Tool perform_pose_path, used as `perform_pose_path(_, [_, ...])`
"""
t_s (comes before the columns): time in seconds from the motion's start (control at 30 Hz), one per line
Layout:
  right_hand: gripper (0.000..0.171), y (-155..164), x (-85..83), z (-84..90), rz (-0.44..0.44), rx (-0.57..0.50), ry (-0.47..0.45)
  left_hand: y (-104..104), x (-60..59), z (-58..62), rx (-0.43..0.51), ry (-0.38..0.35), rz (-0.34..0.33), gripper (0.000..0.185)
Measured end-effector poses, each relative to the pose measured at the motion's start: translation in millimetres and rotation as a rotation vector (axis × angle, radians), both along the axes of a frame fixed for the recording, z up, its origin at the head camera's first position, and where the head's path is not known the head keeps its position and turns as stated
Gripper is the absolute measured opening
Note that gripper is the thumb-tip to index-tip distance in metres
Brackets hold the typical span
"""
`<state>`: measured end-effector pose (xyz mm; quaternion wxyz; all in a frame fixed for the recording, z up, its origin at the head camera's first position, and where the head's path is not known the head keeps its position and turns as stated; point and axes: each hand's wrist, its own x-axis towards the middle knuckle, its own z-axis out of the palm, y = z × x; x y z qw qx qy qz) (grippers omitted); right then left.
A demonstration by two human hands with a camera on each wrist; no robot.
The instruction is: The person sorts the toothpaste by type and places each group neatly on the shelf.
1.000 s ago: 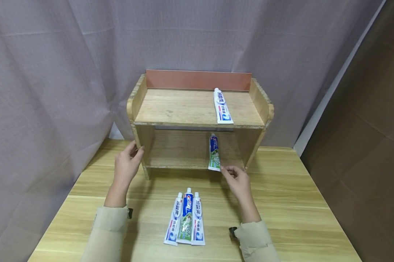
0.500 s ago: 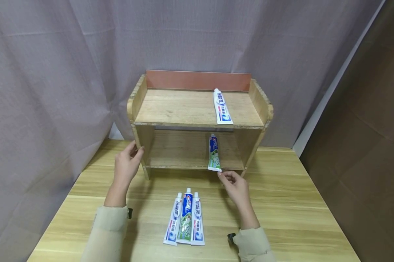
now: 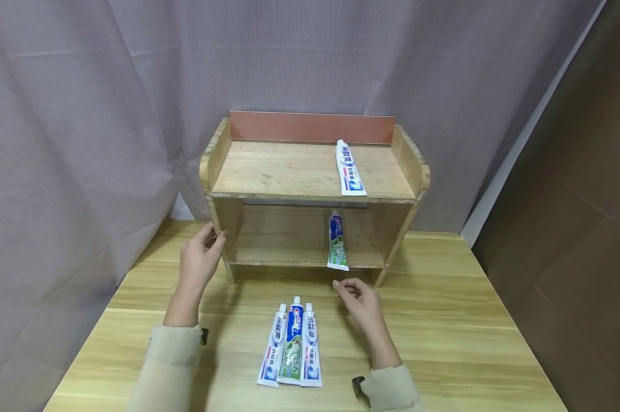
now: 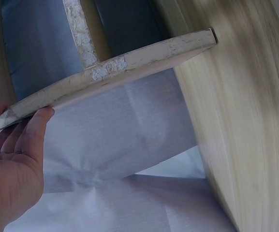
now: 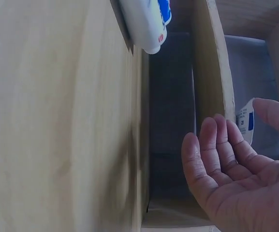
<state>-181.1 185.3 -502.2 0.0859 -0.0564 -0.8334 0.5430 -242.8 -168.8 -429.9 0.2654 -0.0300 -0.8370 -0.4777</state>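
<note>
1. Head view takes in a grey curtain (image 3: pixel 310 57) across the back and a wood-grain worktop (image 3: pixel 469 343) in front of it.
2. On the worktop stands a two-tier wooden rack (image 3: pixel 289 171), a reddish strip (image 3: pixel 312 127) along its back.
3. Left hand (image 3: pixel 198 257) pinches the left side panel (image 4: pixel 71 84) of the rack. In the left wrist view its fingers (image 4: pixel 35 130) press the outer face, the thumb on the other side. It has kept its place over the last second.
4. Right hand (image 3: pixel 361 303) is what has changed: a second ago it was at the crimped end of the lower tube (image 3: pixel 338 243); now it is lower, over the worktop, apart from the shelf. It holds nothing — fingers loosely bent, thumb and forefinger narrowly parted.
5. Three more tubes lie side by side on the worktop: a blue-green middle tube (image 3: pixel 292 346) flanked by a left white tube (image 3: pixel 272 349) and a right white tube (image 3: pixel 311 349).
6. Another white one, the upper tube (image 3: pixel 350 169), lies on the top shelf, cap to the back.
7. The blue-green lower tube rests on the bottom shelf, its crimped end just past the front edge. It has stayed put as the hand withdrew, so its placing looks finished — and the right hand is free.
</note>
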Motion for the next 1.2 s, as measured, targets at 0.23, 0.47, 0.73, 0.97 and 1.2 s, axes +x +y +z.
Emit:
perform_pose_path(0.23, [0.036, -3.9, 2.4, -1.7, 0.007, 0.008, -0.013, 0.0, 0.5, -0.1, 0.004, -0.005, 0.000, 0.033])
perform_pose_path(0.47, [0.030, -8.6, 5.9, -3.9, 0.086, 0.052, -0.060, -0.3, 1.0, -0.2, 0.005, -0.007, 0.001, 0.033])
perform_pose_path(0.73, [0.030, -14.5, 14.1, -7.4, 0.249, 0.123, -0.121, 0.3, 1.2, 0.7, 0.003, 0.011, -0.011, 0.032])
perform_pose_path(0.97, [0.029, -18.5, 16.8, -13.0, 0.332, 0.124, -0.159, -0.1, 0.9, 0.4, 0.005, 0.002, -0.010, 0.032])
perform_pose_path(1.2, [0.034, -20.9, 19.3, -12.2, 0.356, 0.133, -0.206, 0.4, 0.6, 0.9, 0.002, -0.005, -0.003, 0.032])
